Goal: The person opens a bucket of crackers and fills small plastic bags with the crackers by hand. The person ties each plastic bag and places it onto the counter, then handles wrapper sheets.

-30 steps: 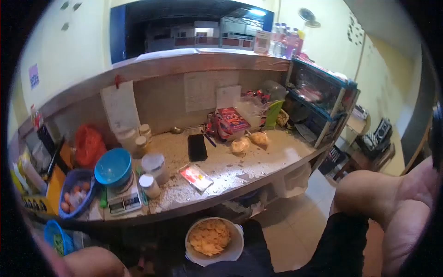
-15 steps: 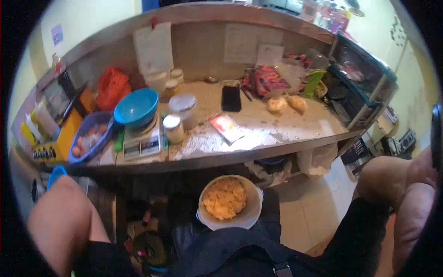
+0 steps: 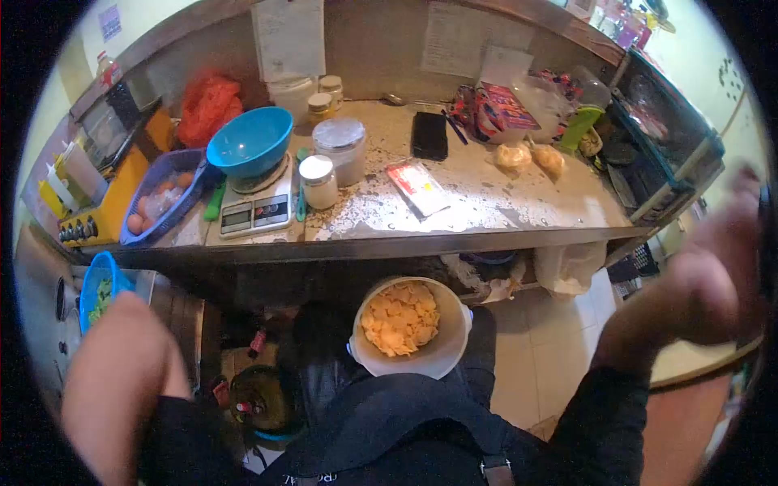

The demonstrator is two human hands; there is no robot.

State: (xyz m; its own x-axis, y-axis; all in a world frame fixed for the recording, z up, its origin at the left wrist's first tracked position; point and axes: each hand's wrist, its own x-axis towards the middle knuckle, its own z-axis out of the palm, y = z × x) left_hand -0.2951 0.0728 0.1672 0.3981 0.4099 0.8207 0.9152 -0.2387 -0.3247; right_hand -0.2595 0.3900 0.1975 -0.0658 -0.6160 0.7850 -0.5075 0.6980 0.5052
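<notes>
A pale round tub [image 3: 452, 344] stands on my lap, between my legs, with yellow-orange flat pieces [image 3: 399, 318] heaped in it. My right hand [image 3: 717, 263] is raised at the right edge, beside the head camera. Its fingers are smeared and partly cut off, so their hold cannot be made out. On the left, a bent bare arm [image 3: 130, 364] comes out of a black sleeve. My left hand lies outside the picture. Neither hand is seen touching the tub.
The counter [image 3: 486, 206] ahead bears a digital scale [image 3: 258, 215] under a blue bowl [image 3: 251, 142], jars [image 3: 318, 182], a phone [image 3: 429, 135], a red-and-white packet [image 3: 417, 189] and two orange-filled bags [image 3: 513, 157]. An egg basket [image 3: 166, 198] stands left. A blue basin [image 3: 97, 279] holds greens.
My view has tilted and shifted, so the counter and tub appear higher. My right forearm has straightened upward and the hand has come further into view. The tub stays on my lap.
</notes>
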